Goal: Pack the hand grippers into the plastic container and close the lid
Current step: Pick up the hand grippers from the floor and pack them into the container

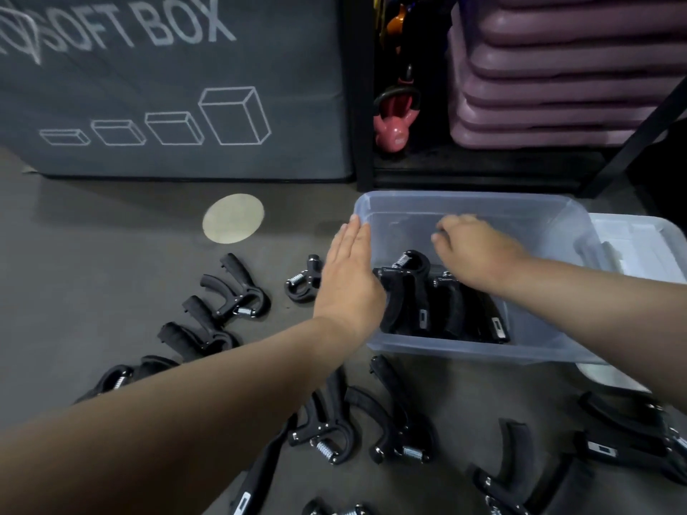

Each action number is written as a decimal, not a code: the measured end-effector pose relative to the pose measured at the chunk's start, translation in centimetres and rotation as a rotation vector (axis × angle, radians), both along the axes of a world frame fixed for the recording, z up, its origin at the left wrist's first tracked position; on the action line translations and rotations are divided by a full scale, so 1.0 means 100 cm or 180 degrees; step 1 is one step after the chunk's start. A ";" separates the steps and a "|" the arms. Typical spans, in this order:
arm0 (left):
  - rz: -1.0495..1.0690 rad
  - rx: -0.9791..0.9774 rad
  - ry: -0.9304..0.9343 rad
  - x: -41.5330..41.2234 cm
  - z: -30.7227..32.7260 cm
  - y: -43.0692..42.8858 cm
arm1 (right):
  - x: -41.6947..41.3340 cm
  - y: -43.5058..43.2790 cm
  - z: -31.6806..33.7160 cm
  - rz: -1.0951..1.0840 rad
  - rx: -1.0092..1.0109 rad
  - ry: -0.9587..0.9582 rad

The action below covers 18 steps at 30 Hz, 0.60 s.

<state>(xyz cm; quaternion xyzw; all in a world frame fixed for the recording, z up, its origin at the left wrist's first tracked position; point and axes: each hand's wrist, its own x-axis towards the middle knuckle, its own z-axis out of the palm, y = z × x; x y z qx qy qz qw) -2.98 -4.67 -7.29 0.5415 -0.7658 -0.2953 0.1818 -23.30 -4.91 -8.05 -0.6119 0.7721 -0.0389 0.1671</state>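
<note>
While a few hand grippers [442, 302] already lie in the clear plastic container [557, 351], many more [327, 433] remain scattered on the near floor, the lid [647, 243] waits at right, and both hands, left [349, 276] flat against the container's left wall, right [479, 250] loosely curled inside it, hold nothing.

Black hand grippers [238, 291] with silver springs lie on the dull grey floor [111, 254] — beside a clear, faintly bluish container [464, 206]. The dark grey soft box [167, 87] carries white outlines (stacked box shapes); the kettlebell [394, 131] is pink.
</note>
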 end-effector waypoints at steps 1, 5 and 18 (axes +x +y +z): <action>0.0006 0.0026 0.0062 0.001 0.000 0.000 | 0.013 -0.003 0.002 0.0114 -0.0321 -0.0196; 0.0174 0.0057 0.0296 0.004 -0.003 -0.003 | 0.065 -0.013 0.010 0.0874 -0.0972 -0.0679; 0.0324 0.0301 0.0427 0.075 -0.038 -0.018 | 0.122 -0.020 0.001 0.0867 -0.0241 -0.0696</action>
